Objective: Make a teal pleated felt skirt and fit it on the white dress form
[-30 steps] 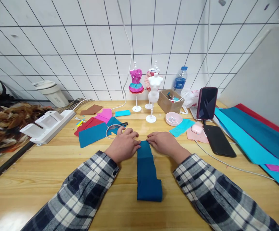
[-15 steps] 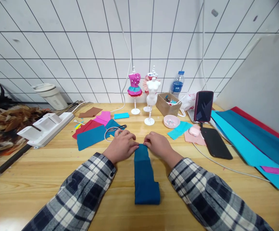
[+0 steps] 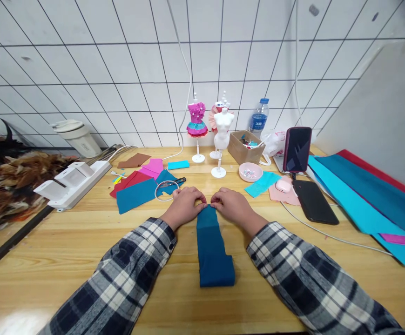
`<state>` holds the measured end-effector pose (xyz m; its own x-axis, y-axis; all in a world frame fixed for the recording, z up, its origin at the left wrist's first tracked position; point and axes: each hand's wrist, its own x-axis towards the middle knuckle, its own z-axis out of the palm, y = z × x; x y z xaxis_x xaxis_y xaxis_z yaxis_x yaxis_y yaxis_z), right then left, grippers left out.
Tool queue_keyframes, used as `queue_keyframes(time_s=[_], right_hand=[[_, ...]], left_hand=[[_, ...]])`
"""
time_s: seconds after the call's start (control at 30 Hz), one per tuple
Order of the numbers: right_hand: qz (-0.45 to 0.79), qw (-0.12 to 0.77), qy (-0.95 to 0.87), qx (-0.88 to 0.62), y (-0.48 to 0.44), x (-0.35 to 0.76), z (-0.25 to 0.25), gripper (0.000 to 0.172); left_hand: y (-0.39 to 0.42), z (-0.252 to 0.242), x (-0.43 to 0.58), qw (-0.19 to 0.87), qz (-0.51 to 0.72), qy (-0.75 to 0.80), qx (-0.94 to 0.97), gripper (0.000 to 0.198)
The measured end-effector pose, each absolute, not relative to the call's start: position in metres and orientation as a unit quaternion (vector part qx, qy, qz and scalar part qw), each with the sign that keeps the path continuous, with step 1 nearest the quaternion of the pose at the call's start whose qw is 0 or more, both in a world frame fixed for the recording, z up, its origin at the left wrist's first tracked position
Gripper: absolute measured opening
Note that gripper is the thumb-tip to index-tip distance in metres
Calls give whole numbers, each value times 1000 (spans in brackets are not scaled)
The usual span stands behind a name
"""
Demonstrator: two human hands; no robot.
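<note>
Left hand (image 3: 185,205), right hand (image 3: 235,207): fingertips pinched on far end of blue strip (image 3: 212,246), which lies on table (image 3: 49,256) between forearms. Just beyond left hand: ring (image 3: 155,190). Farther left: red scrap (image 3: 130,180). Beyond right hand: bare mannequin (image 3: 221,135), bowl (image 3: 245,178). Well right: black phone (image 3: 316,202).

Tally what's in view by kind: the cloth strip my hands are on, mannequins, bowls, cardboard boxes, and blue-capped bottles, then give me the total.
Cloth strip touched by your left hand and right hand: 1
Mannequins: 3
Bowl: 1
Cardboard box: 1
Blue-capped bottle: 1
Total: 7
</note>
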<state>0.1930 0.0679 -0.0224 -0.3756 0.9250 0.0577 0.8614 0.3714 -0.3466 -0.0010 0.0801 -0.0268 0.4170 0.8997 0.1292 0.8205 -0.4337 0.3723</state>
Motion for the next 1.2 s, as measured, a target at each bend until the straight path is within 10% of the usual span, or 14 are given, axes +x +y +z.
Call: queue_keyframes(time_s=[0.67,0.9,1.07,1.2], right_hand=[[288,191,-751,-562,80,198,-26,11],[-67,682,-514,-515,70,224,10,18],[-86,527,-739,-411,63,221,-6,11],[-6,347,-844,-409,66,219,-29,12]], left_hand=[[67,-12,-5,104,263,500,818,14],[36,-7,9,148,147,259,943,29],[75,-27,-17,43,155,582,797,42],[79,-15,-33,24,302,546,781,33]])
